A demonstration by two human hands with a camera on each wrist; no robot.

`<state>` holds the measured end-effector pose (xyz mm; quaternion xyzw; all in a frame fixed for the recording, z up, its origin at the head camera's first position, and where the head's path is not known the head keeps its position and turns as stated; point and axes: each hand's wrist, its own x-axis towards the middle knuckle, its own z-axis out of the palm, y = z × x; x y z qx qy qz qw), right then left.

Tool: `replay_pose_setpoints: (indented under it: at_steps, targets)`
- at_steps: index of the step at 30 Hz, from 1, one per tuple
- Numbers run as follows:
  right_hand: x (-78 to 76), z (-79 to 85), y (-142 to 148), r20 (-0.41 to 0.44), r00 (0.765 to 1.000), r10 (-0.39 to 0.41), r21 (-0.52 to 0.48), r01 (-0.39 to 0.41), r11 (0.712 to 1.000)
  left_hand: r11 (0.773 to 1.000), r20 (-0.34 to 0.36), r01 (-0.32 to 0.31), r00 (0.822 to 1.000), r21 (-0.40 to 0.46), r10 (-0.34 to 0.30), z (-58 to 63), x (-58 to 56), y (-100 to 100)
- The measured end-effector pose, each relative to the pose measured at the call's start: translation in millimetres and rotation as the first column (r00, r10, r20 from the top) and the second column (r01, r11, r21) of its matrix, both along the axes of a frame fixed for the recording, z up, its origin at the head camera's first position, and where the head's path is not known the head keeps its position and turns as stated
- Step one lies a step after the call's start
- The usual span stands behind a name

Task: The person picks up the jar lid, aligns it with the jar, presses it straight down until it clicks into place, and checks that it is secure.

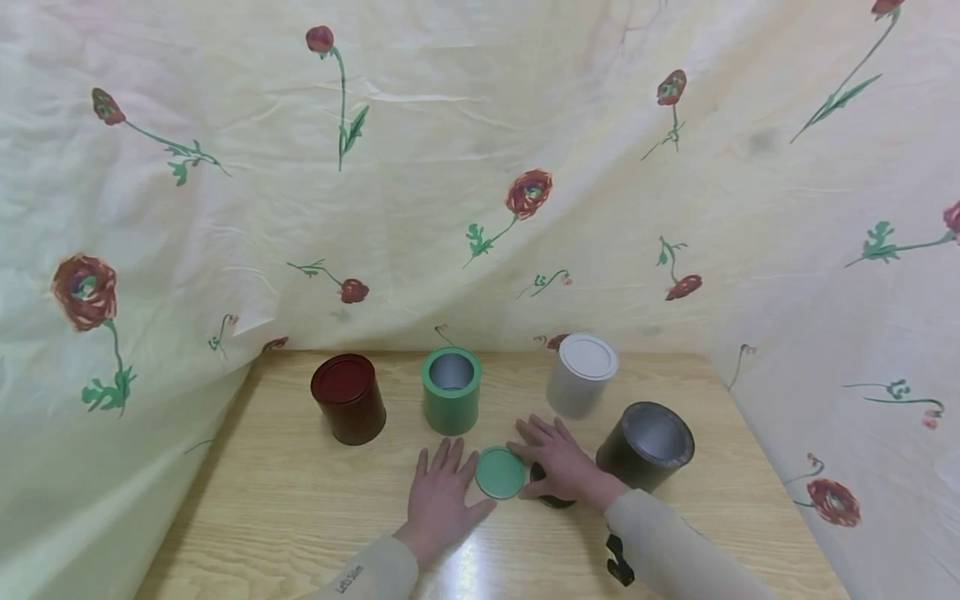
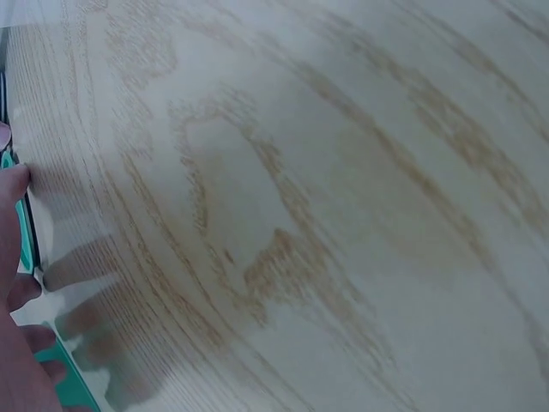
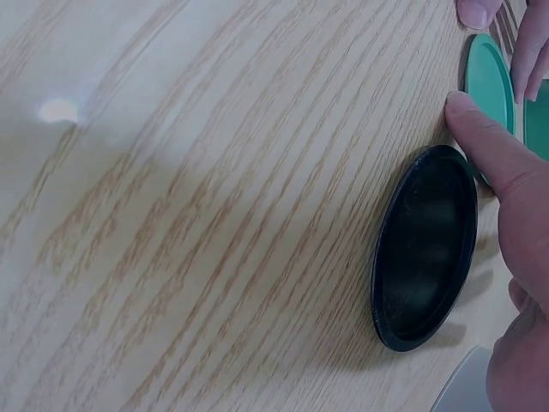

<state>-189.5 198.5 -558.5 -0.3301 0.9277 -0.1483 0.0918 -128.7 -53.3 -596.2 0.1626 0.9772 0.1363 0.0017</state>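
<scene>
A round green lid lies on the wooden table between the two hands. My left hand is at its left side, fingers spread and stretched forward, fingertips close to the lid's edge. On the other side my right hand has its fingers extended, with thumb and fingertips right at the lid's right edge. Under the right palm, partly covered in the head view, lies a black lid. Just beyond the left fingertips stands a green can with its top uncovered.
A dark can without a lid stands to the right of the right hand. Behind it is a lidded white can. At the left stands a lidded dark red can. A flowered cloth hangs behind and beside the table.
</scene>
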Motion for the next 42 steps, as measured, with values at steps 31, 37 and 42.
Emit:
replay_pose_setpoints:
  at_steps: [31, 37, 42]
  targets:
    - [5.8, -7.2, -3, 0.038, 0.999, 0.012, -0.139, -0.006, 0.990, 1.000, -0.035, 0.004, 0.999, -0.014, -0.004, 3.1, 3.1, -5]
    - [7.5, -4.2, -5, 0.032, 0.999, 0.011, -0.148, -0.006, 0.989, 1.000, -0.038, 0.004, 0.999, -0.009, -0.004, 3.5, 3.0, -7]
    - [8.3, -3.9, -6, 0.030, 0.999, 0.013, -0.158, -0.008, 0.987, 1.000, -0.043, 0.009, 0.999, -0.012, -0.009, 6.1, 3.0, -10]
